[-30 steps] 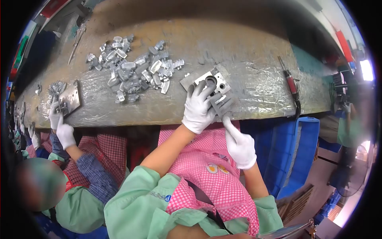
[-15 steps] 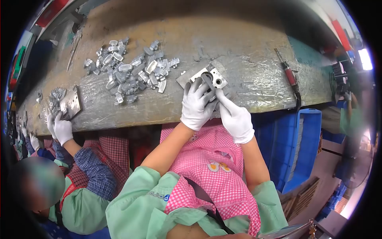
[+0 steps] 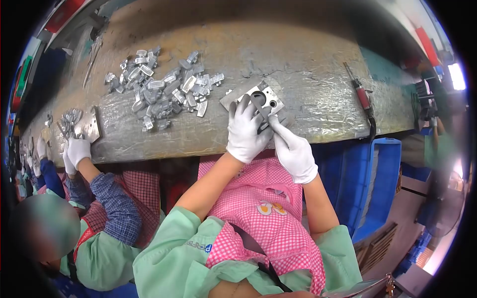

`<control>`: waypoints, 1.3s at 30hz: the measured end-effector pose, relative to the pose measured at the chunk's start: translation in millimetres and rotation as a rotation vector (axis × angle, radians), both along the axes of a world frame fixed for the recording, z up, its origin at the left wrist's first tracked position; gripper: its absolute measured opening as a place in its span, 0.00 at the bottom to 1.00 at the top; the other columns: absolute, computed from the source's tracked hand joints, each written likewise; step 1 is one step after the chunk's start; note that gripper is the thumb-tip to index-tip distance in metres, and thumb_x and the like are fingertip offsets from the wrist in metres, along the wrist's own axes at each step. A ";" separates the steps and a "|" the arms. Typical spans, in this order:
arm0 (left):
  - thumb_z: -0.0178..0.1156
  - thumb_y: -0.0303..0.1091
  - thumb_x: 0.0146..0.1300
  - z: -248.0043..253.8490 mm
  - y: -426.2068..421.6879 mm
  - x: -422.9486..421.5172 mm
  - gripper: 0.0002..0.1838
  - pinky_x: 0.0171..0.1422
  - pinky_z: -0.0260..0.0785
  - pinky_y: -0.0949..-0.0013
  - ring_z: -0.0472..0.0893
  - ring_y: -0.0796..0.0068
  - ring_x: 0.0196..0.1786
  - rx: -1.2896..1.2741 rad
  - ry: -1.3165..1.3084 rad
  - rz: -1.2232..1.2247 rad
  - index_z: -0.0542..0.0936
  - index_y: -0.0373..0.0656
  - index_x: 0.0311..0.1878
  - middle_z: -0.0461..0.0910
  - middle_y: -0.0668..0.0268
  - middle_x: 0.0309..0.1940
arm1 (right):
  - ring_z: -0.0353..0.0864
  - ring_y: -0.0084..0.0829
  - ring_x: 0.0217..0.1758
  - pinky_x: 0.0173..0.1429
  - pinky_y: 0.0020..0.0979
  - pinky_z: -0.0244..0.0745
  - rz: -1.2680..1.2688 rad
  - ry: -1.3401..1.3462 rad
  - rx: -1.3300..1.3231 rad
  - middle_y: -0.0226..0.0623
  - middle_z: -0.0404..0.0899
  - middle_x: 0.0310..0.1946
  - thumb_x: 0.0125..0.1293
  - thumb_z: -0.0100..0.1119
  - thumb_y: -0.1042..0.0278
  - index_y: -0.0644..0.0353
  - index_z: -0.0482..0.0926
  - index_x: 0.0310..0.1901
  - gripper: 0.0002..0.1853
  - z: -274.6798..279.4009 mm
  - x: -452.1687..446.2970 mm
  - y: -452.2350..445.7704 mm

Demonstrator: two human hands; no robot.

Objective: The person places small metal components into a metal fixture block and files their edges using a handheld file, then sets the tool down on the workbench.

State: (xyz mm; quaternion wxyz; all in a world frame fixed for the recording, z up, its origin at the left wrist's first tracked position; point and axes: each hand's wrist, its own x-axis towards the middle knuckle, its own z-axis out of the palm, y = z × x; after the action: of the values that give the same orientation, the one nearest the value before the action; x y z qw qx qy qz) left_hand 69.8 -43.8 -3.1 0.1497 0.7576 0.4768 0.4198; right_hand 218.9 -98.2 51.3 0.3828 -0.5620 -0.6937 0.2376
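Observation:
Both my hands wear white gloves and meet at the near edge of the workbench. My left hand is closed around a dark grey metal part with a ring-like end, over a flat silver metal block with holes. From the right, my right hand comes in with its fingers closed against the lower end of the same part. Its fingertips are partly hidden, as is the underside of the part. To the left of the block lies a loose heap of small silver castings.
A red-handled power tool lies on the bench at the right. Below the bench edge stands a blue crate. At the left, a co-worker's gloved hands are beside another metal plate and small castings.
My hands have barely moved; the grey part has shifted slightly, and my right fingers lie a little lower. The co-worker's hands at the left have moved slightly.

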 end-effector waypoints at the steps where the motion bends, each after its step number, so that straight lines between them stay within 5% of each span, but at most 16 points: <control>1: 0.71 0.41 0.52 -2.4 3.7 0.3 0.24 0.71 0.60 0.30 0.71 0.44 0.71 0.002 0.018 -0.031 0.86 0.49 0.55 0.79 0.60 0.62 | 0.90 0.48 0.38 0.41 0.41 0.84 0.000 0.007 -0.040 0.51 0.87 0.36 0.74 0.60 0.72 0.52 0.82 0.66 0.20 1.8 -0.7 1.6; 8: 0.72 0.40 0.57 -8.8 3.1 -1.2 0.21 0.70 0.61 0.35 0.72 0.45 0.69 0.067 -0.029 -0.079 0.86 0.57 0.56 0.80 0.65 0.62 | 0.86 0.43 0.24 0.31 0.42 0.80 0.066 -0.400 -0.271 0.47 0.82 0.22 0.69 0.57 0.74 0.50 0.73 0.74 0.31 43.7 17.1 -45.3; 12: 0.72 0.34 0.48 -8.2 1.8 -0.4 0.27 0.70 0.61 0.36 0.73 0.44 0.69 0.072 0.005 -0.061 0.85 0.55 0.56 0.81 0.63 0.61 | 0.85 0.47 0.24 0.31 0.46 0.79 0.023 -0.347 -0.196 0.47 0.81 0.20 0.71 0.55 0.73 0.48 0.72 0.75 0.30 28.4 7.7 -3.9; 14: 0.72 0.33 0.47 -5.9 2.9 -2.3 0.28 0.70 0.62 0.37 0.73 0.45 0.69 0.072 0.008 -0.081 0.84 0.54 0.56 0.81 0.62 0.61 | 0.86 0.56 0.34 0.36 0.48 0.78 0.007 -0.306 -0.312 0.59 0.83 0.32 0.75 0.53 0.76 0.53 0.74 0.73 0.26 34.9 2.0 6.5; 18: 0.73 0.39 0.48 -6.9 4.0 -0.7 0.25 0.66 0.62 0.33 0.73 0.47 0.68 0.083 0.002 -0.075 0.84 0.53 0.53 0.79 0.63 0.60 | 0.90 0.52 0.45 0.48 0.36 0.84 0.037 -0.315 -0.335 0.62 0.85 0.43 0.72 0.54 0.82 0.60 0.76 0.71 0.26 47.7 11.3 -44.8; 21: 0.73 0.36 0.51 -10.3 0.2 1.0 0.25 0.70 0.61 0.34 0.73 0.45 0.68 0.085 -0.004 -0.035 0.85 0.55 0.56 0.80 0.65 0.62 | 0.90 0.53 0.42 0.45 0.38 0.83 0.023 -0.303 -0.403 0.61 0.85 0.38 0.73 0.55 0.80 0.59 0.77 0.70 0.25 54.4 5.4 -17.7; 22: 0.73 0.35 0.49 -10.0 1.2 -1.3 0.27 0.70 0.61 0.35 0.73 0.45 0.69 0.063 0.012 -0.059 0.85 0.56 0.56 0.80 0.65 0.62 | 0.85 0.48 0.23 0.31 0.46 0.79 0.010 -0.307 -0.208 0.50 0.79 0.20 0.70 0.57 0.74 0.46 0.76 0.72 0.28 33.1 5.9 -5.9; 24: 0.72 0.35 0.47 -11.6 1.2 -3.1 0.28 0.70 0.61 0.35 0.73 0.45 0.69 0.050 0.021 -0.080 0.85 0.57 0.56 0.80 0.65 0.62 | 0.87 0.56 0.37 0.38 0.48 0.80 -0.001 -0.270 -0.374 0.60 0.82 0.33 0.74 0.55 0.77 0.52 0.76 0.71 0.25 42.3 0.7 9.2; 28: 0.73 0.35 0.47 -4.1 2.4 -1.8 0.29 0.68 0.62 0.36 0.73 0.45 0.68 0.025 0.012 -0.081 0.85 0.57 0.57 0.80 0.65 0.62 | 0.90 0.53 0.40 0.43 0.41 0.83 0.042 -0.344 -0.419 0.61 0.84 0.39 0.72 0.55 0.79 0.58 0.77 0.71 0.25 55.8 13.0 -38.4; 30: 0.73 0.35 0.47 -5.7 2.1 -2.7 0.29 0.68 0.62 0.35 0.73 0.45 0.68 0.002 0.004 -0.092 0.85 0.58 0.57 0.80 0.65 0.62 | 0.90 0.52 0.38 0.41 0.41 0.83 0.055 -0.253 -0.302 0.60 0.85 0.38 0.72 0.56 0.79 0.57 0.76 0.71 0.26 45.9 17.5 -34.6; 31: 0.73 0.36 0.47 -6.3 0.7 -3.0 0.29 0.68 0.62 0.36 0.73 0.45 0.67 0.028 0.018 -0.085 0.85 0.57 0.57 0.80 0.64 0.62 | 0.85 0.46 0.23 0.29 0.44 0.78 0.029 -0.307 -0.181 0.49 0.80 0.20 0.70 0.58 0.76 0.50 0.77 0.72 0.28 33.1 16.7 -24.1; 34: 0.73 0.35 0.46 -7.7 2.7 -3.9 0.28 0.68 0.63 0.36 0.74 0.45 0.67 0.053 0.019 -0.094 0.85 0.56 0.56 0.80 0.63 0.61 | 0.85 0.51 0.25 0.31 0.48 0.79 0.034 -0.237 -0.242 0.51 0.80 0.21 0.73 0.56 0.70 0.48 0.76 0.72 0.25 26.6 11.6 11.2; 39: 0.74 0.37 0.51 -0.8 1.9 -3.2 0.25 0.69 0.62 0.35 0.73 0.44 0.67 0.018 -0.002 -0.085 0.85 0.56 0.56 0.80 0.64 0.62 | 0.85 0.46 0.23 0.31 0.42 0.79 0.021 -0.237 -0.228 0.50 0.80 0.22 0.69 0.60 0.77 0.51 0.78 0.71 0.28 38.9 22.2 -42.5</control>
State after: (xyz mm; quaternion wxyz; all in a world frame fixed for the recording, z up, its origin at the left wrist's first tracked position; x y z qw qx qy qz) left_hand 66.6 -41.9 -3.9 0.1610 0.7781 0.4401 0.4183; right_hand 241.1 -140.7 90.2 0.2294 -0.6187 -0.7083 0.2508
